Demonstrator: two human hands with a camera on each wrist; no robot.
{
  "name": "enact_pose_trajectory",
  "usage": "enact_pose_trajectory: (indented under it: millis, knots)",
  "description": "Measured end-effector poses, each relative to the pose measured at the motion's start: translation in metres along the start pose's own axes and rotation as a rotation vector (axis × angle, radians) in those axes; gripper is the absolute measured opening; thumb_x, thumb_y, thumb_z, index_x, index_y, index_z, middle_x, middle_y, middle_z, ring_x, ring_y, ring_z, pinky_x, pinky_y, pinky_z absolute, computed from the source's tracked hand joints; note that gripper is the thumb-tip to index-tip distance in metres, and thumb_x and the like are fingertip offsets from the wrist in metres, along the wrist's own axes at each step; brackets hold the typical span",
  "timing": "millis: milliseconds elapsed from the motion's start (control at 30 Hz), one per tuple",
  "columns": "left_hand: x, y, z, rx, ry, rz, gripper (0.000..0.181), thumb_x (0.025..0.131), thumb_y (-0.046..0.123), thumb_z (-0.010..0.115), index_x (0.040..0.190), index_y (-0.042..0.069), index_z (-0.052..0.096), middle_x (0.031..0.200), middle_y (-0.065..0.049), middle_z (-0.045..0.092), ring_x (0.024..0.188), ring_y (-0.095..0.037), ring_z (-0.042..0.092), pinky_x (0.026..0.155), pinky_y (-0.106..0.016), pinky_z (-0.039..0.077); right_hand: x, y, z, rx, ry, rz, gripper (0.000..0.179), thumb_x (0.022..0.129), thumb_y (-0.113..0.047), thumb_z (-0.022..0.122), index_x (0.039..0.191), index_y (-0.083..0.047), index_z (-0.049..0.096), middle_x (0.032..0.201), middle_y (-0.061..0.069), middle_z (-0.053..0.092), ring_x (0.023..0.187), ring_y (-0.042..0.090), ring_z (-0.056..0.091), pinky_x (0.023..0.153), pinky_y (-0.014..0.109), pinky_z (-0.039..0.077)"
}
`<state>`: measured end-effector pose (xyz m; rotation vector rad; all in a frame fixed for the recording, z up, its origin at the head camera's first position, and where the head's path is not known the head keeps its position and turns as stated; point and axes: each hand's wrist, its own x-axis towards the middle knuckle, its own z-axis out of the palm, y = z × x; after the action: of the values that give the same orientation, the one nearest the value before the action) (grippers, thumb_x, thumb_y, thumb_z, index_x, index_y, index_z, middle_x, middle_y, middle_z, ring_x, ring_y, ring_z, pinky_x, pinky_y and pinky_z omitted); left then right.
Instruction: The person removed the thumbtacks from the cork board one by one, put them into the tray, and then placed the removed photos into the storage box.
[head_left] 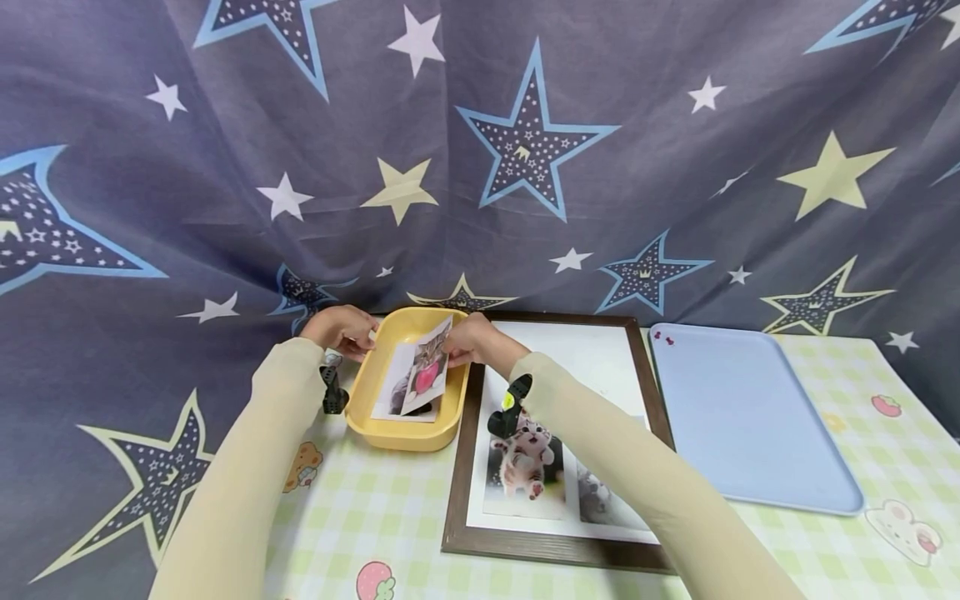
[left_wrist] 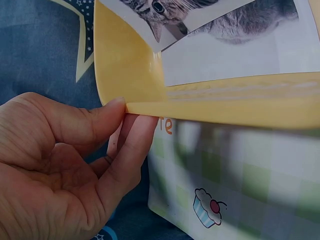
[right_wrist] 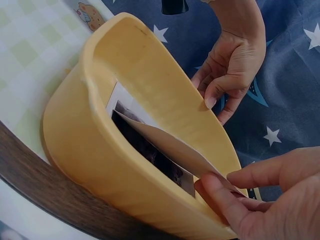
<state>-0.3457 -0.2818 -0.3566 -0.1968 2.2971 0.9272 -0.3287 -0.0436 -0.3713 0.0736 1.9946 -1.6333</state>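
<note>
A yellow plastic tub (head_left: 411,439) stands left of the picture frame. My left hand (head_left: 345,329) pinches its left rim between thumb and fingers, seen close in the left wrist view. With thumb and fingertips, my right hand (head_left: 474,340) holds the edge of a cat photo (head_left: 429,367) with a pink patch, tilted up inside the tub. Beneath it at least one more cat photo (head_left: 388,400) lies on the tub's bottom, partly covered. In the right wrist view the held photo (right_wrist: 170,147) shows its pale side, slightly bowed.
To the right lies a dark brown frame (head_left: 555,546) with a white board; a kitten photo (head_left: 521,475) and another photo (head_left: 595,500), partly behind my right forearm, rest on it. Farther right is a light blue tray (head_left: 757,417) with red pins (head_left: 670,341) in its far left corner. A starred curtain (head_left: 480,242) hangs behind.
</note>
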Motion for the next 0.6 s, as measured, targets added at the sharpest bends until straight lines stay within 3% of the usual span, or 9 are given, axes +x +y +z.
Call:
enact_pose_trajectory:
  millis: [167, 233, 300, 400, 500, 600]
  knots:
    - [0.0, 0.0, 0.001, 0.005, 0.003, 0.005, 0.037, 0.097, -0.008, 0.049, 0.134, -0.004, 0.048, 0.087, -0.001, 0.059, 0.064, -0.007, 0.056, 0.066, -0.02, 0.058, 0.0, 0.0, -0.002, 0.045, -0.027, 0.026, 0.01, 0.092, 0.013, 0.057, 0.1, 0.007, 0.056, 0.075, 0.009, 0.056, 0.06, 0.018, 0.058, 0.099, 0.043, 0.058]
    - [0.0, 0.0, 0.0, 0.01, 0.003, 0.005, 0.038, 0.097, -0.007, 0.05, 0.135, -0.004, 0.048, 0.089, -0.001, 0.059, 0.064, -0.007, 0.056, 0.067, -0.02, 0.059, 0.001, -0.001, -0.004, 0.082, -0.053, 0.047, 0.021, 0.095, 0.009, 0.054, 0.116, 0.011, 0.056, 0.096, 0.018, 0.065, 0.07, 0.022, 0.061, 0.101, 0.043, 0.056]
    - [0.0, 0.0, 0.001, 0.008, 0.006, 0.002, 0.038, 0.098, -0.007, 0.05, 0.136, -0.004, 0.048, 0.09, -0.002, 0.059, 0.065, -0.007, 0.055, 0.067, -0.02, 0.059, 0.001, -0.002, -0.007, 0.11, -0.089, 0.068, 0.034, 0.099, 0.005, 0.05, 0.131, 0.013, 0.052, 0.116, 0.025, 0.064, 0.078, 0.024, 0.062, 0.105, 0.043, 0.054]
    - [0.002, 0.0, 0.0, 0.001, 0.01, -0.007, 0.04, 0.098, -0.007, 0.051, 0.137, -0.003, 0.047, 0.09, -0.002, 0.059, 0.065, -0.007, 0.055, 0.067, -0.021, 0.059, 0.001, -0.004, -0.01, 0.13, -0.134, 0.097, 0.031, 0.103, -0.001, 0.045, 0.13, 0.013, 0.051, 0.124, 0.026, 0.059, 0.082, 0.025, 0.059, 0.109, 0.043, 0.05]
    - [0.003, 0.0, 0.0, -0.003, 0.016, -0.011, 0.041, 0.097, -0.007, 0.05, 0.138, -0.003, 0.046, 0.091, -0.002, 0.058, 0.066, -0.008, 0.056, 0.068, -0.021, 0.059, 0.002, -0.004, -0.011, 0.162, -0.158, 0.112, 0.025, 0.103, -0.003, 0.041, 0.122, 0.012, 0.05, 0.114, 0.024, 0.056, 0.086, 0.027, 0.057, 0.112, 0.044, 0.048]
    - [0.003, -0.001, 0.0, -0.003, 0.025, -0.014, 0.043, 0.098, -0.007, 0.051, 0.14, -0.003, 0.045, 0.094, -0.004, 0.059, 0.067, -0.008, 0.057, 0.068, -0.021, 0.059, 0.004, -0.004, -0.012, 0.204, -0.189, 0.134, 0.036, 0.106, -0.008, 0.039, 0.134, 0.013, 0.045, 0.134, 0.03, 0.051, 0.108, 0.034, 0.058, 0.115, 0.045, 0.045]
